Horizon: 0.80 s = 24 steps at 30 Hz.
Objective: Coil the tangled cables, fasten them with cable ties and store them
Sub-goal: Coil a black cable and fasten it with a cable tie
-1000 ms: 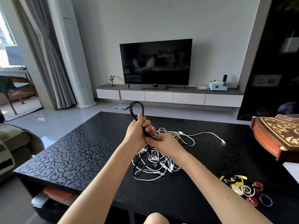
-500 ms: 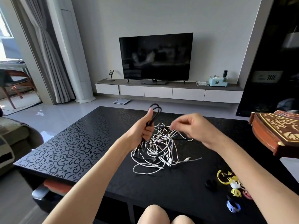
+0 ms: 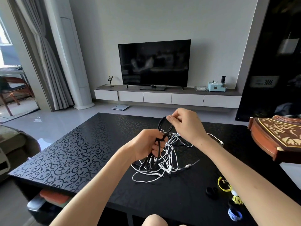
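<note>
A black cable (image 3: 164,128) is folded into loops above the black patterned table (image 3: 68,154). My left hand (image 3: 146,144) grips the middle of its bundle, with the loose black strands hanging below the fist. My right hand (image 3: 185,123) pinches the top of the black loop between thumb and fingers. Under both hands a tangle of white cables (image 3: 164,165) lies spread on the table. Several coloured cable ties (image 3: 228,191) lie at the table's near right, partly hidden by my right forearm.
A carved wooden instrument (image 3: 276,139) rests on the table's right edge. Beyond the table stand a TV (image 3: 154,62) on a low white cabinet (image 3: 166,97) and a white column (image 3: 71,54) by the curtains. A sofa arm (image 3: 14,144) sits at the left.
My right hand moved from the white cables up to the top of the black loop and pinched it. My left hand lowered slightly, still holding the black bundle.
</note>
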{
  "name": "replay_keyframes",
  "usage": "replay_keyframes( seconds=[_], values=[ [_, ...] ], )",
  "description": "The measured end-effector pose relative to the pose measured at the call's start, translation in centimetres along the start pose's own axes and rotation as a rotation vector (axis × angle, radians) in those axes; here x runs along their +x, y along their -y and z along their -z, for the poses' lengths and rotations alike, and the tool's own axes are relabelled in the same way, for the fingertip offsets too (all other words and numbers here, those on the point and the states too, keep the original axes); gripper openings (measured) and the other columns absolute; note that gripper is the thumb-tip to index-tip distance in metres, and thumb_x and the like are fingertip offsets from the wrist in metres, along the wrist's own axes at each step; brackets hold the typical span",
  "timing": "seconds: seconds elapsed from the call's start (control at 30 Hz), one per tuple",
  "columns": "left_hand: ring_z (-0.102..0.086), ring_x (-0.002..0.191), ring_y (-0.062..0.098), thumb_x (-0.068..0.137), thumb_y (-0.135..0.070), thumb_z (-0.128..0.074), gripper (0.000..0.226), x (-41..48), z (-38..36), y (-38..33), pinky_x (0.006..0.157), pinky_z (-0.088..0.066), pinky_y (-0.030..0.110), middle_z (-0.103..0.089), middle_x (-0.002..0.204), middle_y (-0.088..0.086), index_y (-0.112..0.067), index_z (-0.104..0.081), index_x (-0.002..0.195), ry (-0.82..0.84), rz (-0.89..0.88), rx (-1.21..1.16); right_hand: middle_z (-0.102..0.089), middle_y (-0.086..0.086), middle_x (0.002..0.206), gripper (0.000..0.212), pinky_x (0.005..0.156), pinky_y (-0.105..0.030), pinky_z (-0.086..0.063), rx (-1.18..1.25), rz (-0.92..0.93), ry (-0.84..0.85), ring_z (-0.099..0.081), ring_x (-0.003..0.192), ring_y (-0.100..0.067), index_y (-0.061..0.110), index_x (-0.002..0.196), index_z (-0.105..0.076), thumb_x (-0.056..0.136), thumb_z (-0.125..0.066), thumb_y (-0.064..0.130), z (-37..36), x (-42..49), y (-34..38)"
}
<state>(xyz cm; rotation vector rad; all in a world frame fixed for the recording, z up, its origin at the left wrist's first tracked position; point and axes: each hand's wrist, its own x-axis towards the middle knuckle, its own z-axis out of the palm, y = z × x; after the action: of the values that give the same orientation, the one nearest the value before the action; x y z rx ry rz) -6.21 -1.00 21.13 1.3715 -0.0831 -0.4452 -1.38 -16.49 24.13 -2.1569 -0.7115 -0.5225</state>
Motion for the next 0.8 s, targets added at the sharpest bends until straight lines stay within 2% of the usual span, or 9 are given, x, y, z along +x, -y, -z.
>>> replay_keyframes(
  seconds=[0.1,0.17,0.27,0.33,0.37,0.47,0.6,0.7,0.8],
  values=[
    [-0.028,0.049,0.009,0.094,-0.011,-0.031,0.023,0.1,-0.2,0.4,0.043,-0.028,0.018,-0.038,0.059,-0.003,-0.009,-0.048,0.078,-0.083,0.031,0.114,-0.058,0.012,0.061,0.018,0.056,-0.014,-0.036,0.019,0.020,0.049,-0.054,0.060,-0.002,0.020,0.075,-0.059,0.087,-0.067,0.032,0.3,0.5,0.4],
    [-0.036,0.053,0.011,0.098,-0.007,-0.030,0.025,0.1,-0.2,0.9,0.047,-0.036,0.020,-0.045,0.062,0.000,-0.009,-0.045,0.078,-0.103,-0.014,0.125,-0.062,0.010,0.065,0.016,0.060,-0.019,-0.040,0.076,-0.017,0.101,-0.056,0.063,-0.003,0.018,0.074,-0.064,0.084,-0.071,0.029,0.9,1.0,0.4],
    [-0.061,0.071,0.022,0.099,-0.004,-0.033,0.029,-0.2,0.2,1.4,0.065,-0.051,0.025,-0.061,0.071,0.008,-0.006,-0.049,0.075,-0.120,-0.114,0.102,-0.060,0.008,0.060,0.010,0.058,-0.018,-0.040,0.169,-0.083,0.229,-0.052,0.051,0.002,0.018,0.079,-0.067,0.089,-0.064,0.017,1.7,1.5,-0.2],
    [-0.067,0.083,0.030,0.100,-0.003,-0.035,0.032,-0.4,0.6,1.7,0.078,-0.056,0.033,-0.064,0.074,0.010,-0.003,-0.054,0.074,-0.078,-0.168,0.039,-0.062,0.004,0.062,0.015,0.053,-0.016,-0.042,0.173,-0.101,0.309,-0.050,0.047,0.003,0.019,0.082,-0.065,0.092,-0.058,0.010,2.2,1.5,-0.8],
    [-0.067,0.083,0.032,0.100,-0.003,-0.036,0.030,-0.5,0.6,1.9,0.079,-0.056,0.036,-0.063,0.073,0.009,-0.003,-0.055,0.077,-0.052,-0.192,0.008,-0.062,0.003,0.063,0.016,0.050,-0.015,-0.043,0.164,-0.105,0.324,-0.051,0.046,0.002,0.020,0.081,-0.064,0.093,-0.058,0.010,2.4,1.5,-1.2],
    [-0.064,0.062,0.023,0.099,-0.002,-0.037,0.017,-0.2,0.5,2.6,0.064,-0.055,0.032,-0.051,0.060,0.001,-0.006,-0.046,0.085,-0.109,-0.228,-0.070,-0.063,0.003,0.060,0.015,0.049,-0.017,-0.044,0.088,-0.111,0.275,-0.051,0.046,-0.005,0.018,0.075,-0.064,0.090,-0.065,0.021,2.4,1.3,-2.1],
    [-0.033,0.038,0.008,0.100,-0.001,-0.034,0.027,0.1,0.1,3.2,0.039,-0.033,0.020,-0.036,0.051,-0.005,-0.012,-0.038,0.076,-0.170,-0.149,-0.061,-0.062,0.001,0.054,0.032,0.058,-0.027,-0.044,-0.103,-0.085,0.119,-0.054,0.049,-0.010,0.016,0.067,-0.062,0.082,-0.069,0.043,2.0,1.0,-3.1],
    [-0.020,0.036,0.005,0.102,-0.010,-0.035,0.034,0.2,-0.4,3.6,0.034,-0.019,0.017,-0.027,0.049,-0.008,-0.016,-0.033,0.068,-0.217,-0.128,0.090,-0.062,0.002,0.053,0.037,0.058,-0.027,-0.041,-0.137,-0.040,0.009,-0.057,0.054,-0.014,0.015,0.065,-0.062,0.086,-0.063,0.046,0.9,0.3,-2.5],
    [-0.018,0.040,0.007,0.103,-0.019,-0.036,0.036,0.5,-1.0,4.0,0.038,-0.017,0.018,-0.025,0.051,-0.007,-0.017,-0.033,0.067,-0.272,-0.169,0.103,-0.058,0.004,0.060,0.037,0.055,-0.028,-0.032,-0.391,-0.006,-0.048,-0.053,0.062,-0.015,0.017,0.067,-0.065,0.089,-0.058,0.046,-0.1,-0.1,-1.4]
  ],
)
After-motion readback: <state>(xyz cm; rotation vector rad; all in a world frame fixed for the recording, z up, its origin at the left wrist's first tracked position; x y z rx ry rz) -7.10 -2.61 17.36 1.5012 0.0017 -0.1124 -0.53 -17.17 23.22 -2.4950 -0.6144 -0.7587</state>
